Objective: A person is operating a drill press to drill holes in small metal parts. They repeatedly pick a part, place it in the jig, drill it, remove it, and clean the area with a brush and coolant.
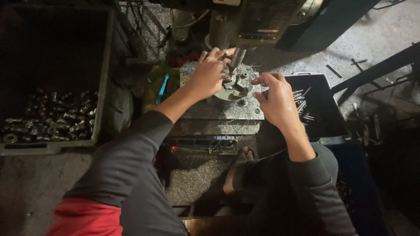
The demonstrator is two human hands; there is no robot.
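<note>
Seemingly at a small drilling or pressing machine, the person sits low with both arms reaching forward, and only the head view shows the scene. The left hand (205, 76) lies over the far-left side of a round metal fixture (236, 87) that sits on the machine's worktop (227, 111), a flat plate littered with pale metal chips. Its fingers are curled together around something small at the top of the fixture, close under the vertical spindle (238, 56); what exactly they pinch is hidden by the knuckles. The right hand (275, 98) hovers at the fixture's right edge, with thumb and forefinger drawn near each other as if nipping a small part, though I cannot tell whether anything is actually between them.

Beside the worktop's right edge stands a dark tray (321, 109) holding a loose scatter of thin metal pins (302, 105). Well apart to the left, a large grey crate (103, 87) carries a heap of short cylindrical metal pieces (48, 124) along its near side. A blue-handled tool (162, 87) lies just off the worktop's left edge. The person's sandalled foot (238, 168) rests on the chip-covered floor below.

Judging from this, a piece is being seated or removed at the fixture. The crate is heaped only along its near side and the tray is sparsely filled, so which container feeds the machine and which receives from it cannot be told.
</note>
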